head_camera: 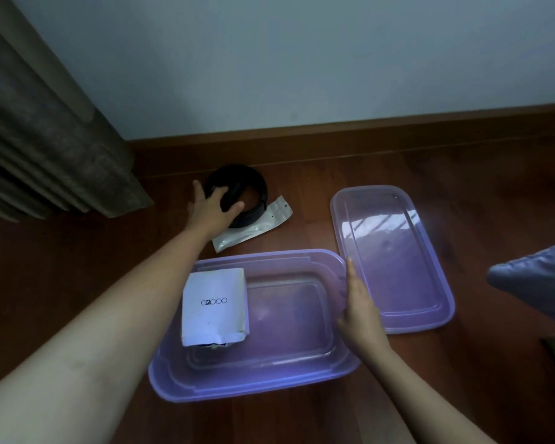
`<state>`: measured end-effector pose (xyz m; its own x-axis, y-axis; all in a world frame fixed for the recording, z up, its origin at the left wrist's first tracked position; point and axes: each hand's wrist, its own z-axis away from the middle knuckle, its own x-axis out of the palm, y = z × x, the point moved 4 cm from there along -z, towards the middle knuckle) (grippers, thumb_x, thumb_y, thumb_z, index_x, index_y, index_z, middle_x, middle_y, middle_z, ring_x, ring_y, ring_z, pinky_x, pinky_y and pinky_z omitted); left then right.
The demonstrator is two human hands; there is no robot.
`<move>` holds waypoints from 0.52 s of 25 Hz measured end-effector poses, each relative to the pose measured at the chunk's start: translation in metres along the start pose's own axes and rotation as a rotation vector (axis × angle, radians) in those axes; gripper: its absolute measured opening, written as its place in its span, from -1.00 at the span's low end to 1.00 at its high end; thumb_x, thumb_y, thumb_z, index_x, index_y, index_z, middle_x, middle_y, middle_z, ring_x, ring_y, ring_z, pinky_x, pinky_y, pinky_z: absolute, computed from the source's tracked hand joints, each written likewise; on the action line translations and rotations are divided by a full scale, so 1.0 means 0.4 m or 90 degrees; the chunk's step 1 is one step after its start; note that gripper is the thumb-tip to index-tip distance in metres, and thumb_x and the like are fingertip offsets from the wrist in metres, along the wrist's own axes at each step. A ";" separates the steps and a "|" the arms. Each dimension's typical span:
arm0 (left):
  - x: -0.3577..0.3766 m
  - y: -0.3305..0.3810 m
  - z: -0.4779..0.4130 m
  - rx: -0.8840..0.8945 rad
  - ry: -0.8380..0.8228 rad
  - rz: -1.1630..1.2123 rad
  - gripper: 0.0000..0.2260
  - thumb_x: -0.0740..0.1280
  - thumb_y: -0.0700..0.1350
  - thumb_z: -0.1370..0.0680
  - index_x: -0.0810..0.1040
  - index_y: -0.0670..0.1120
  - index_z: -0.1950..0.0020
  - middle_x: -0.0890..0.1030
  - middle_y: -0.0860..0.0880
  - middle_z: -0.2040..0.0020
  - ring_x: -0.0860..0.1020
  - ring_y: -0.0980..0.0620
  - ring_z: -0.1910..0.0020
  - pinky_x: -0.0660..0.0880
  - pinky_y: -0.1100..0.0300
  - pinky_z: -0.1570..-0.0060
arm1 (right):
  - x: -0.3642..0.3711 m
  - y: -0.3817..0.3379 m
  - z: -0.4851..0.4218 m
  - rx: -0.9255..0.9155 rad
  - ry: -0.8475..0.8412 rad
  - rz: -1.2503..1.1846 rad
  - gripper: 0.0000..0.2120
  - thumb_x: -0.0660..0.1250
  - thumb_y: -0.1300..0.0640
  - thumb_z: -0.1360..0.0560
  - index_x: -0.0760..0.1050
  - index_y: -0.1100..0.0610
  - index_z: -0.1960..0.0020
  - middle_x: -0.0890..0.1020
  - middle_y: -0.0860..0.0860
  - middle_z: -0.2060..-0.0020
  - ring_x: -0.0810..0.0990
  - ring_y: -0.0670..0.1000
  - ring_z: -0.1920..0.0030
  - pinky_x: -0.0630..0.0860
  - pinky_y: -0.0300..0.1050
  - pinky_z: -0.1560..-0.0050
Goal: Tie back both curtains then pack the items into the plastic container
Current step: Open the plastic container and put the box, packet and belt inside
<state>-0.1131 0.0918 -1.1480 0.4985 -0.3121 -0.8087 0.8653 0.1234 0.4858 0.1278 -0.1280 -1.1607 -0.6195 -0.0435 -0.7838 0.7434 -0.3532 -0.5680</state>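
Container (269, 390) holds one box (213, 307); left hand (210, 208) grips one belt (253, 184) beside one pouch (257, 229).

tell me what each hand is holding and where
Left hand grips the coiled black belt at its left side. Right hand holds nothing; it rests against the right rim of the plastic container.

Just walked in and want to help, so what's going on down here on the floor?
A person is packing things into the purple plastic container. Their left hand grips the coiled black belt on the floor near the curtain, while the right hand rests flat against the container's right rim. A white packet already lies inside. A clear pouch lies beside the belt, and the lid lies to the right.
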 end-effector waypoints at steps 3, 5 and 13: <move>0.023 -0.038 -0.039 -0.045 -0.010 0.019 -0.53 0.06 0.16 -0.61 0.27 0.00 -0.47 0.00 -0.29 -0.52 0.14 -0.31 -0.46 0.15 0.01 -0.40 | 0.000 -0.001 -0.001 0.001 0.000 -0.006 -0.13 0.14 0.44 -0.38 -0.16 -0.01 -0.53 0.34 0.07 -0.37 0.45 0.20 -0.23 0.45 0.04 -0.07; 0.031 -0.050 -0.048 -0.043 0.003 0.014 -0.54 0.05 0.10 -0.63 0.24 -0.05 -0.49 0.19 -0.35 -0.45 0.21 -0.31 -0.41 0.19 0.01 -0.37 | -0.004 -0.004 0.000 0.006 -0.001 -0.006 -0.12 0.14 0.45 -0.38 -0.17 -0.01 -0.53 0.33 0.06 -0.38 0.45 0.19 -0.22 0.45 0.02 -0.05; 0.032 -0.036 -0.042 -0.064 0.062 0.107 -0.53 0.21 -0.13 -0.58 0.23 -0.18 -0.48 0.37 -0.33 -0.36 0.36 -0.30 -0.31 0.34 0.02 -0.27 | -0.012 -0.013 0.002 0.009 -0.015 -0.011 -0.10 0.14 0.45 -0.39 -0.26 -0.02 -0.52 0.32 0.04 -0.38 0.48 0.17 -0.17 0.42 -0.03 0.01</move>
<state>-0.1185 0.1019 -1.1710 0.6353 -0.1866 -0.7494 0.7675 0.2608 0.5856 0.1268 -0.1266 -1.1540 -0.6383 -0.0592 -0.7675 0.7287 -0.3677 -0.5777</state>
